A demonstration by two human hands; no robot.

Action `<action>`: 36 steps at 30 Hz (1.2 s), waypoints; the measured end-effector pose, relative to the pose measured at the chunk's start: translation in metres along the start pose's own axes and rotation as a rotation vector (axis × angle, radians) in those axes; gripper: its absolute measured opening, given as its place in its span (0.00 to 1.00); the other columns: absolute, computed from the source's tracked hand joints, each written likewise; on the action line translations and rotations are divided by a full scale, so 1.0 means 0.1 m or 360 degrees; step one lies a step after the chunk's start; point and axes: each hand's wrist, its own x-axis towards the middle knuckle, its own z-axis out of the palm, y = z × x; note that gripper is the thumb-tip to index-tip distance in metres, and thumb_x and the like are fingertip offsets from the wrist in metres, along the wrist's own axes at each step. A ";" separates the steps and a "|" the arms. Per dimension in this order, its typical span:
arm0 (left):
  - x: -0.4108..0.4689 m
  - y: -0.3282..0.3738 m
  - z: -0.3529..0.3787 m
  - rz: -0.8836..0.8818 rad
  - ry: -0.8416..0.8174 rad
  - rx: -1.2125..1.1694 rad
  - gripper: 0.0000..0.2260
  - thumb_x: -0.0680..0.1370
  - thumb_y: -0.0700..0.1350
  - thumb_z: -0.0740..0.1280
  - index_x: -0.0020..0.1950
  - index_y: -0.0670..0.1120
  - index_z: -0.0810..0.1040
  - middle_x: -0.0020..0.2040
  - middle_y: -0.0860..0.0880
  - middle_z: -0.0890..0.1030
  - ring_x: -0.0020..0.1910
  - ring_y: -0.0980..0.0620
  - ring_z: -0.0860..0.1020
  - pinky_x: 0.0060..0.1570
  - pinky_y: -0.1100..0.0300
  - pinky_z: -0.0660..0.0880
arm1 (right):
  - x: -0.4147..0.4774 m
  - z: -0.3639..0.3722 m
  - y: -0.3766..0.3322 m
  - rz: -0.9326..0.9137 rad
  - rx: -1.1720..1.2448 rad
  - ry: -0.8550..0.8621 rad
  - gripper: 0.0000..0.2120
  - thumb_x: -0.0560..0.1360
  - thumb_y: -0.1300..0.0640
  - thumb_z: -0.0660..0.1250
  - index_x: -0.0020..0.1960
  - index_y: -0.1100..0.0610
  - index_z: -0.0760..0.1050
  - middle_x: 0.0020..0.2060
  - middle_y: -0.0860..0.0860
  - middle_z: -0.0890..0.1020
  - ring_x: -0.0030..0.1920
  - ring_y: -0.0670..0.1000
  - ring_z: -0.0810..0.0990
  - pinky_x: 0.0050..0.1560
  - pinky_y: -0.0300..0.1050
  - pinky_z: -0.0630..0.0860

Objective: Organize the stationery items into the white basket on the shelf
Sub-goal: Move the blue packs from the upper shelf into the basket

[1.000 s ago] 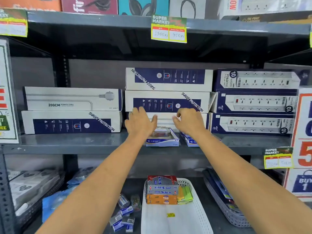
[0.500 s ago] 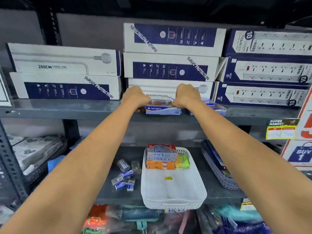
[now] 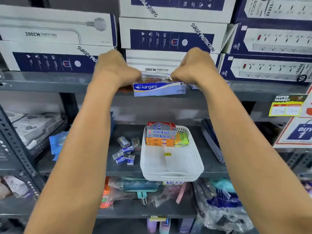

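On the upper shelf, my left hand (image 3: 113, 70) and my right hand (image 3: 194, 68) are both closed on the ends of a white-and-blue Kangaro staples box (image 3: 159, 88) with a clear plastic case (image 3: 154, 78) lying on top of it. On the shelf below stands the white basket (image 3: 170, 168). At its back end it holds stacked grey and orange boxes (image 3: 160, 134) and green and yellow sticky notes (image 3: 181, 139). Several small staple boxes and clear cases (image 3: 125, 150) lie loose on the shelf to the left of the basket.
Large power-strip boxes (image 3: 168, 34) are stacked behind my hands. A grey-blue basket (image 3: 211, 142) leans to the right of the white one. A yellow price tag (image 3: 285, 105) hangs on the shelf edge at the right. Bagged goods (image 3: 217, 206) fill the lowest shelf.
Both hands went from open and reaching to closed on the ends of the Kangaro box. The view tilted down and closer, showing more of the lower shelves.
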 end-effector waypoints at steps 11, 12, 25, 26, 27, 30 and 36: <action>-0.65 -0.34 0.07 0.0013 -0.0483 -0.0180 0.13 0.69 0.48 0.69 0.26 0.43 0.79 0.19 0.49 0.75 0.23 0.49 0.73 0.24 0.66 0.69 | -0.72 0.19 0.35 -0.0065 -0.0004 -0.0133 0.06 0.63 0.58 0.70 0.36 0.61 0.82 0.34 0.57 0.84 0.40 0.55 0.82 0.37 0.43 0.75; -0.68 -0.38 0.20 0.0005 -0.0508 -0.0115 0.13 0.69 0.48 0.69 0.26 0.44 0.79 0.20 0.48 0.76 0.25 0.47 0.75 0.28 0.64 0.72 | -0.73 0.29 0.42 -0.0032 -0.0024 -0.0164 0.06 0.63 0.57 0.70 0.36 0.60 0.82 0.35 0.57 0.84 0.41 0.56 0.82 0.38 0.42 0.74; -0.72 -1.08 2.09 -0.0381 -0.0725 0.0118 0.05 0.68 0.48 0.74 0.42 0.51 0.82 0.47 0.50 0.83 0.42 0.47 0.78 0.39 0.59 0.71 | -0.56 1.90 1.39 0.0454 -0.0151 -0.0520 0.01 0.64 0.60 0.65 0.37 0.57 0.74 0.32 0.55 0.80 0.40 0.57 0.81 0.36 0.39 0.71; -0.71 -1.12 2.18 -0.0385 -0.0747 0.0166 0.08 0.67 0.49 0.75 0.44 0.51 0.82 0.48 0.49 0.84 0.43 0.47 0.79 0.38 0.59 0.72 | -0.56 2.00 1.45 0.0464 -0.0143 -0.0541 0.02 0.65 0.60 0.66 0.37 0.57 0.73 0.31 0.54 0.78 0.41 0.58 0.81 0.37 0.39 0.70; -0.70 -1.15 2.26 -0.0397 -0.0777 0.0227 0.12 0.65 0.51 0.77 0.46 0.50 0.82 0.48 0.48 0.84 0.44 0.46 0.80 0.38 0.58 0.73 | -0.56 2.09 1.49 0.0490 -0.0120 -0.0563 0.03 0.66 0.60 0.67 0.37 0.57 0.73 0.30 0.53 0.76 0.42 0.58 0.81 0.37 0.39 0.70; -0.70 -1.25 2.45 -0.0383 -0.0830 0.0469 0.21 0.65 0.55 0.78 0.51 0.46 0.81 0.51 0.46 0.82 0.49 0.45 0.81 0.39 0.57 0.73 | -0.58 2.33 1.59 0.0577 -0.0049 -0.0632 0.03 0.66 0.61 0.68 0.37 0.57 0.74 0.35 0.55 0.78 0.44 0.57 0.81 0.38 0.40 0.70; -0.74 -1.39 2.74 -0.0244 -0.0767 0.0740 0.26 0.68 0.47 0.78 0.60 0.39 0.73 0.61 0.44 0.73 0.58 0.43 0.75 0.52 0.50 0.74 | -0.65 2.63 1.67 0.0652 -0.0041 -0.0820 0.06 0.65 0.63 0.69 0.42 0.59 0.76 0.40 0.58 0.78 0.49 0.58 0.82 0.39 0.41 0.72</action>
